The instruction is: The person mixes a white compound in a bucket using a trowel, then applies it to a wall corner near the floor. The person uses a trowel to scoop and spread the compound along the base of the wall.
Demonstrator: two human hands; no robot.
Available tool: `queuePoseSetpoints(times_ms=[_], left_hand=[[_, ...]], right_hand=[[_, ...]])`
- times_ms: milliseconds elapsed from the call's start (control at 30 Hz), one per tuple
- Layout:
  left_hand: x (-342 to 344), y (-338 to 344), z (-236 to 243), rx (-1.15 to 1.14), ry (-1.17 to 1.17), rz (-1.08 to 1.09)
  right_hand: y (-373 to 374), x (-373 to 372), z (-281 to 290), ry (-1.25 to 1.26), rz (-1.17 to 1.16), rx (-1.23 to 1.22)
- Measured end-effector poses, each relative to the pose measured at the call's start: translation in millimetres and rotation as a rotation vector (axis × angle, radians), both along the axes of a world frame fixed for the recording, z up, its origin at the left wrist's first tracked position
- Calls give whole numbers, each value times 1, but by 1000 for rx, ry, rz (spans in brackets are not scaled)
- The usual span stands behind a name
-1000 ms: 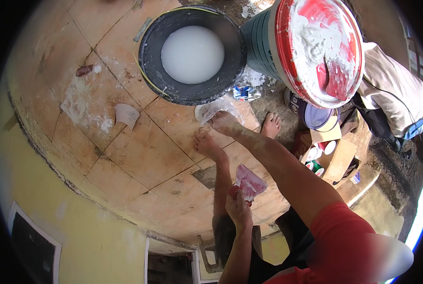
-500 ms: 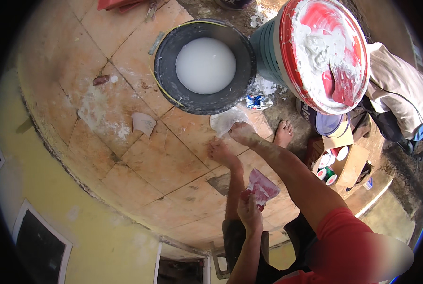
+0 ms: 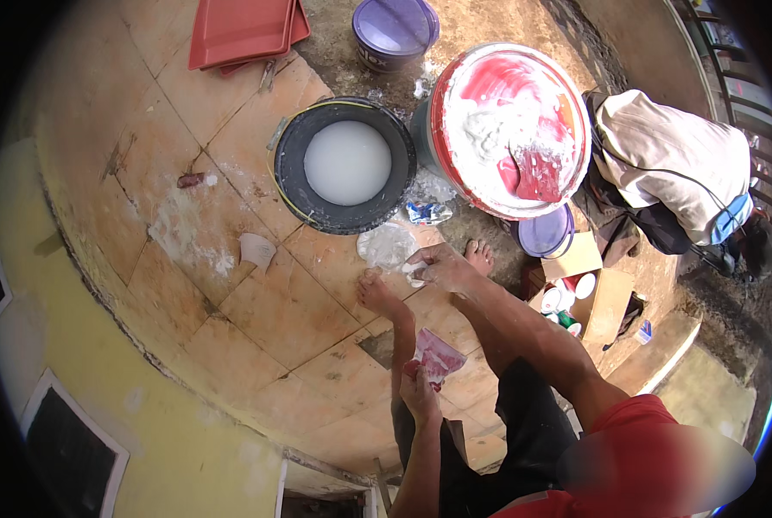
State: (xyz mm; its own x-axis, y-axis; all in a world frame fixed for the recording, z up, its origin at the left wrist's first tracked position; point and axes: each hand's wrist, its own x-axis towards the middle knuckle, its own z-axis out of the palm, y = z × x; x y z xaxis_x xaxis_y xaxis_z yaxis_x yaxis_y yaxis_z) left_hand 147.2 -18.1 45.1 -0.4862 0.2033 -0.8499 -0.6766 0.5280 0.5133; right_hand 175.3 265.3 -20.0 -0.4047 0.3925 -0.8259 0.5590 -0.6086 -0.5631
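The left hand (image 3: 420, 397) is closed round the handle of one red scraper (image 3: 440, 356), smeared white, over the tiled floor (image 3: 265, 332). Over there the right hand (image 3: 449, 269) pinches a white bit (image 3: 414, 274) between its fingertips, just beside a plastic bag (image 3: 386, 245). I count two purple-lidded pails (image 3: 395, 28), the farther bearing pale lettering, one black bucket (image 3: 291, 164) of white liquid, one big tub (image 3: 490, 79) topped with white paste, and two red trays (image 3: 243, 34), stacked.
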Motion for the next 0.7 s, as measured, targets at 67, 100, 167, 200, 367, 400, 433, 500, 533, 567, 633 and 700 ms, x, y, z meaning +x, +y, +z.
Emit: queuePoseSetpoints(times_ms=[67, 100, 167, 200, 367, 400, 433, 500, 533, 567, 633, 700], left_hand=[[-5, 15, 24, -5, -54, -77], [-8, 14, 37, -8, -16, -99], [-9, 16, 50, -13, -16, -119], [-9, 15, 52, 3, 9, -135], [-16, 23, 60, 40, 128, -298], [-16, 26, 61, 50, 134, -298], [-17, 28, 62, 57, 137, -296], [-18, 29, 69, 57, 133, -243], [-16, 37, 76, 67, 115, -212], [-15, 44, 81, 77, 97, -181], [-10, 48, 84, 68, 39, -176], [-9, 49, 88, 76, 19, -176]], right_hand=[[37, 37, 59, 90, -312, -76], [51, 48, 72, 203, -508, -125], [102, 63, 118, 122, -744, 100], [119, 72, 115, 57, -763, 284], [198, 85, 118, -19, -526, 394], [207, 85, 113, -16, -474, 365], [212, 82, 112, -14, -420, 334], [221, 62, 135, -140, -302, 488], [226, 61, 144, -211, -252, 573], [227, 61, 140, -210, -235, 569], [228, 67, 123, -108, -339, 573], [230, 85, 118, -209, -367, 599]])
